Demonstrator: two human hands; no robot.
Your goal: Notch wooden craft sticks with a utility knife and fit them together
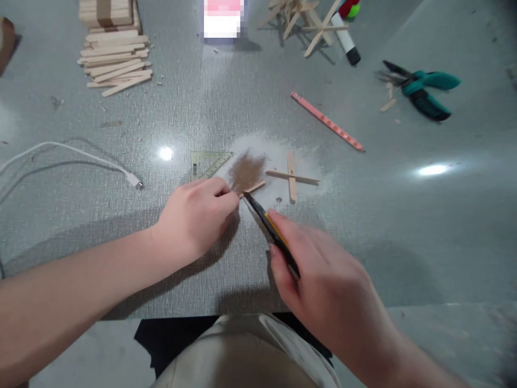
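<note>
One pale, flat wooden stick, pinched in our left hand beside one brown patch, long axis rising rightward; one black-and-yellow cutter, gripped in our right hand, tip up-left at the stick; two crossed wooden sticks.

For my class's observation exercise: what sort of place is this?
Likely a craft worktable: piled wooden sticks, green-handled pliers, and a cutter held in the right hand. The wider room is out of view.
</note>
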